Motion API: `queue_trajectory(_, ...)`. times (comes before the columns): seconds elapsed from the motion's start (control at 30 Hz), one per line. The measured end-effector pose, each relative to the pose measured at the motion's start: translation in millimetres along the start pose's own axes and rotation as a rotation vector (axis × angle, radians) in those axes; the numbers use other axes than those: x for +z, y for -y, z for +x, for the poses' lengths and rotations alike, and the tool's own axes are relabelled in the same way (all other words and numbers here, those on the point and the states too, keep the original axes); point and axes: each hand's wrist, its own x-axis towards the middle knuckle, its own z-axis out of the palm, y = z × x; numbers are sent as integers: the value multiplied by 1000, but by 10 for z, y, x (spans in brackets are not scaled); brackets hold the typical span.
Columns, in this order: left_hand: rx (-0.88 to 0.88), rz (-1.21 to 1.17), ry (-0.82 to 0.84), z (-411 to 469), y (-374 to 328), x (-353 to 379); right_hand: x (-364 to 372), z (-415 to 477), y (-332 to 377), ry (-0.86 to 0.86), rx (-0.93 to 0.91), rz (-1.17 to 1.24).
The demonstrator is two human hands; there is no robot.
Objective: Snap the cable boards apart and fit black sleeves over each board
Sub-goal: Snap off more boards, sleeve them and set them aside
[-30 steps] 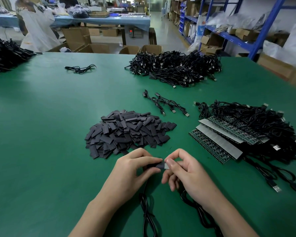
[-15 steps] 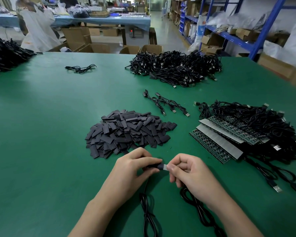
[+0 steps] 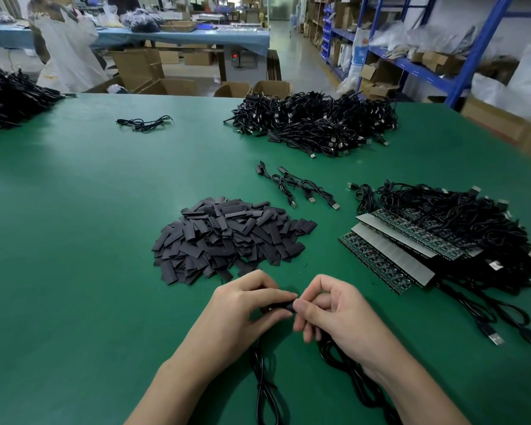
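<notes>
My left hand (image 3: 242,305) pinches a black sleeve (image 3: 281,307) between thumb and fingers near the table's front. My right hand (image 3: 334,311) meets it fingertip to fingertip and pinches the sleeve's right end; the board inside is hidden. Two black cables (image 3: 265,391) trail from my hands toward me. A heap of flat black sleeves (image 3: 227,237) lies just beyond my hands. Strips of joined green boards (image 3: 390,250) with cables attached lie to the right.
Three sleeved cables (image 3: 298,187) lie beyond the sleeve heap. A big pile of black cables (image 3: 316,124) sits at the back, another pile (image 3: 10,99) at the far left, a loose cable (image 3: 144,123) between them. A person (image 3: 62,47) stands past the green table (image 3: 74,240).
The pale board end that showed between my fingertips is now covered; my right hand has closed in against the left and only black sleeve shows.
</notes>
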Motion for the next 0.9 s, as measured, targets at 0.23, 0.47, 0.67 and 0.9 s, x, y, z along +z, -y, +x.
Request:
queue_trajectory(0.23, -66, -41, -106, 22, -18, -16, -9, -6, 37, -1, 22, 34)
queue_trajectory(0.47, -160, -68, -334, 35, -78, -9, 7, 2, 12, -27, 0, 88)
queue_trajectory(0.67, -148, -34, -337, 19, -70, 26, 14, 18, -25, 2, 4, 111)
queue_trajectory(0.9, -92, 77, -316, 5, -6, 19, -23, 38, -58, -27, -41, 75)
